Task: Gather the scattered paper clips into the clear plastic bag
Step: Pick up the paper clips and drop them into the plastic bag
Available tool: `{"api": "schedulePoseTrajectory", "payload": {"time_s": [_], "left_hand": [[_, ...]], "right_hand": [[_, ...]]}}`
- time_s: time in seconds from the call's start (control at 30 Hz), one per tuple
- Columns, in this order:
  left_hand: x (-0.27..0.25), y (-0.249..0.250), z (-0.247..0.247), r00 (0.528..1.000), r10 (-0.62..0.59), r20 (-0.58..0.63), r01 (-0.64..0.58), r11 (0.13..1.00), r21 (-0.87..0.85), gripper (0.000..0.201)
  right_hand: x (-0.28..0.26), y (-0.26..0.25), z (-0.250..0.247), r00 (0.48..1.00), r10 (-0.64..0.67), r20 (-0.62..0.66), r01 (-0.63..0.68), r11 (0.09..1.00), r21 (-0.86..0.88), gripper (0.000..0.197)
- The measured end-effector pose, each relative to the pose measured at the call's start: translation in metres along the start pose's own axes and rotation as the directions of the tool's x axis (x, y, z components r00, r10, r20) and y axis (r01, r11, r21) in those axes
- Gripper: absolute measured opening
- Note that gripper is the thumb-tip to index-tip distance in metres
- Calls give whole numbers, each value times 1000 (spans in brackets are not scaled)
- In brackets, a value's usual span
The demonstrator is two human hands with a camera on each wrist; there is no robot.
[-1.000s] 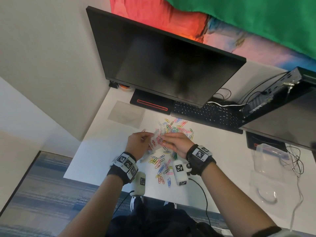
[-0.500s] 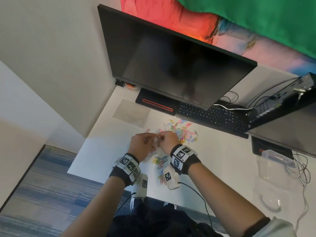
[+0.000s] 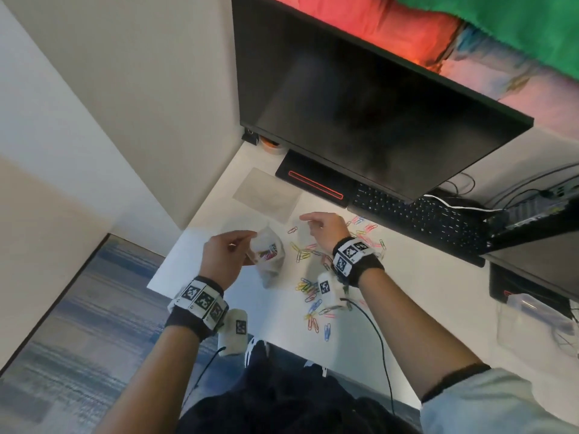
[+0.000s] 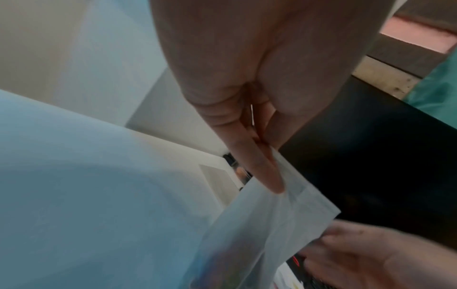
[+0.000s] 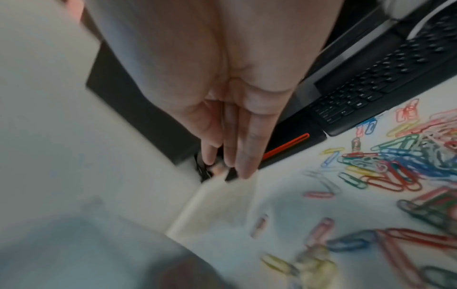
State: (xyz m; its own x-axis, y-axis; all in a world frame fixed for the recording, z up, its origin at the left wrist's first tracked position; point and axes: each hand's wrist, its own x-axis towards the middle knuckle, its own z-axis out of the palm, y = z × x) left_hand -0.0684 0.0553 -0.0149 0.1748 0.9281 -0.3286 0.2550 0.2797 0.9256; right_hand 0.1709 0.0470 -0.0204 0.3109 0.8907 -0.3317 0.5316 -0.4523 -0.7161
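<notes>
Clear plastic bag (image 3: 268, 256), some clips inside, hangs pinched in the left hand (image 3: 224, 256) at centre frame. Just right, the right hand (image 3: 324, 230) hovers with straight fingers, empty. Coloured paper clips (image 3: 308, 288) lie scattered on the white desk (image 3: 416, 296) below it.

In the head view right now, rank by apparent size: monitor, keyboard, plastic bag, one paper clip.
1. monitor, though it sits nearest the camera
2. keyboard, partly hidden under it
3. plastic bag, pinched by the left hand
4. paper clip
</notes>
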Motion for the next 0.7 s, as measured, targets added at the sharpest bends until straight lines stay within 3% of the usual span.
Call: {"api": "schedulePoseTrajectory", "payload": {"time_s": [0.07,0.13,0.23,0.3,0.5,0.63,0.7], "left_hand": [[-3,-1,-11,1000,-11,-29,11,1000,-5,19],[-4,-1,-19,999,-14,-37,15,1000,14,19],[-2,-4,-25,999,-14,-40,15,999,37,19],[-1,-5,-24,999,-16,-36,18,999,34,19],[-3,-4,-12,1000,-6,-11,6,1000,-2,19],[-4,-7,-2,1000,-4,17,3,1000,13,19],[-6,-8,3,999,-3,34,2,1000,28,19]], "right_hand": [[8,9,26,983,-71,167,111,964,-241,35],[10,18,52,938,-116,326,257,864,-433,43],[0,35,76,899,-120,422,407,585,-701,54],[-14,51,81,878,-163,449,474,419,-775,59],[-36,93,47,929,-61,365,350,464,-814,62],[-40,102,29,921,-13,390,344,501,-795,95],[-40,103,27,920,-45,389,353,523,-775,95]]}}
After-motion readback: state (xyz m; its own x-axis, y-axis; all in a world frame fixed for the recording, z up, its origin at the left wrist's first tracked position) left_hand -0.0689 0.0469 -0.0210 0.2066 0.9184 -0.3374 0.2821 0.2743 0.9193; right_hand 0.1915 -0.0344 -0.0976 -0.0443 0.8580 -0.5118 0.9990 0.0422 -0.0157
